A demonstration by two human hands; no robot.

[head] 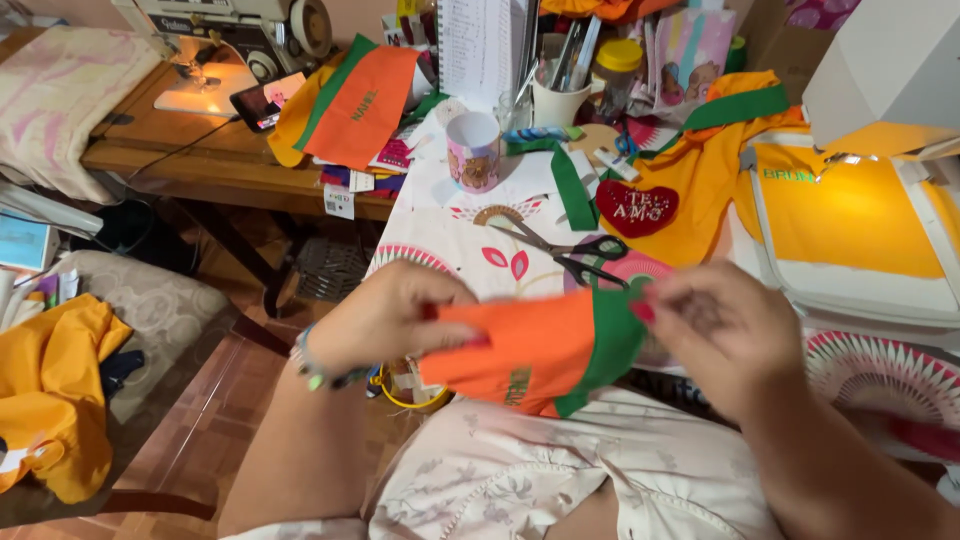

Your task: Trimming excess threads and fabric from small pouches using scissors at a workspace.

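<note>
Left hand (385, 315) pinching the left end of a small orange cloth piece with green band (535, 350), fingers closed tight on the fabric; right hand (725, 335) closed on the green end, thumb and fingertips pressed to the band's edge. Cloth held stretched between both hands, above the lap and just off the near edge of the patterned worktop (450, 225), not resting on it. Small embroidered mark visible near the cloth's lower edge, so decoration apparently done; by the look of it, handling or checking of the finished piece in progress, anything further not readable from here. Black-handled scissors (570, 250) lying open on the worktop just beyond the hands, untouched. Pink printed mug (473, 150) further back toward the worktop's middle, white cup of tools (560, 95) behind it near the far edge. Yellow garment with red heart patch (690, 190) spread to the right of the scissors. Embroidery hoop with yellow fabric (850, 215) at the worktop's right edge under a white machine head. Second orange-and-green piece (355, 100) on the wooden table at far left, beside a sewing machine (240, 35). Yellow cloth (50, 390) heaped on a chair at lower left, well apart.
</note>
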